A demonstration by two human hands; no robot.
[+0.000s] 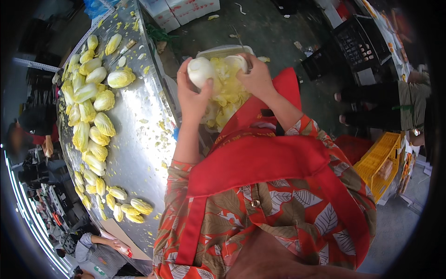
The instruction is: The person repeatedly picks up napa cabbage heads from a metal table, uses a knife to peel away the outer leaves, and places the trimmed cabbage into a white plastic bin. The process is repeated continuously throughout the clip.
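My left hand (191, 93) is closed round a napa cabbage (200, 72), its smooth white base turned up. A pale, curved cabbage leaf (236, 62) is gripped in my right hand (254, 76), just to the right of the cabbage. A thin dark blade-like strip (238, 36) sticks out beyond the right hand; whether that hand holds it I cannot tell. Below both hands stands a whitish bin (248, 49) with yellow cabbage leaves (227, 95) heaped in it. My red apron covers part of its near side.
On my left, a metal table (139, 109) bears a long pile of napa cabbages (88, 97) and leaf scraps. White boxes (186, 9) stand ahead. To the right are a black crate (362, 42), a yellow crate (381, 158) and a person in dark trousers (371, 104). Others work at far left.
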